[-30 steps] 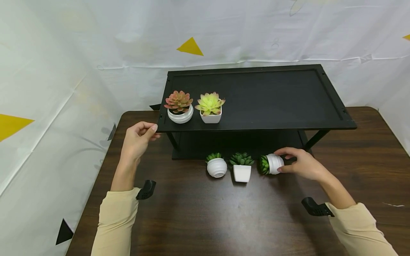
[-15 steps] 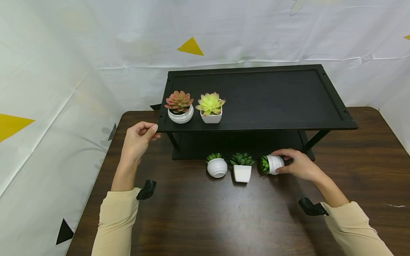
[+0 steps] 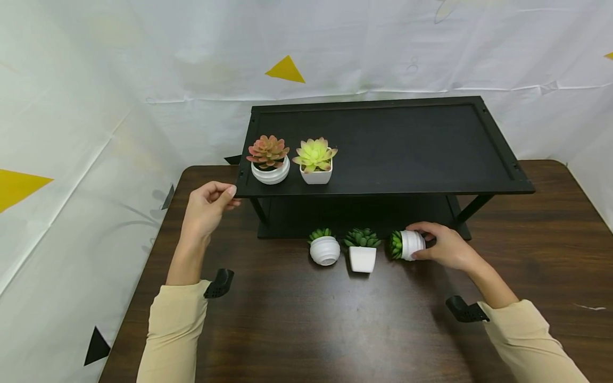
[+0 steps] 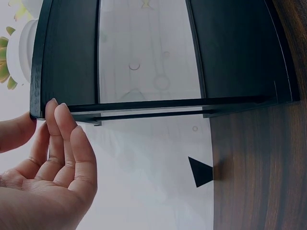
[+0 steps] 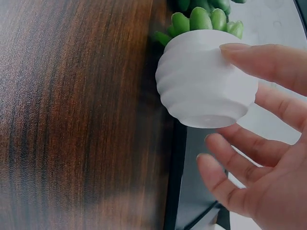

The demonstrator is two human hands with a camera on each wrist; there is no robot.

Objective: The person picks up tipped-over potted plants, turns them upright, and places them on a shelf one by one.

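Note:
My left hand [image 3: 202, 214] pinches the front left corner of a black two-tier shelf [image 3: 407, 143]; in the left wrist view its thumb lies on the top side and its fingertips [image 4: 62, 112] under the edge. At the lower tier's front, my right hand [image 3: 447, 247] holds a small potted succulent [image 3: 414, 245] by its ribbed white pot, between thumb and fingers. This pot lies tipped on its side, green leaves pointing left. In the right wrist view the pot [image 5: 206, 79] hides part of the fingers.
Left of it are a green succulent in a square white pot [image 3: 362, 259] and another in a round pot [image 3: 325, 251]. On the top tier stand a reddish succulent [image 3: 268, 151] and a yellow-green one [image 3: 315, 155]. A brown wooden table [image 3: 335, 330] lies below, white sheeting [image 3: 383, 48] behind.
My right wrist and forearm have shifted slightly left, with the fingers closer round the pot. The left hand, shelf and other plants have stayed in place.

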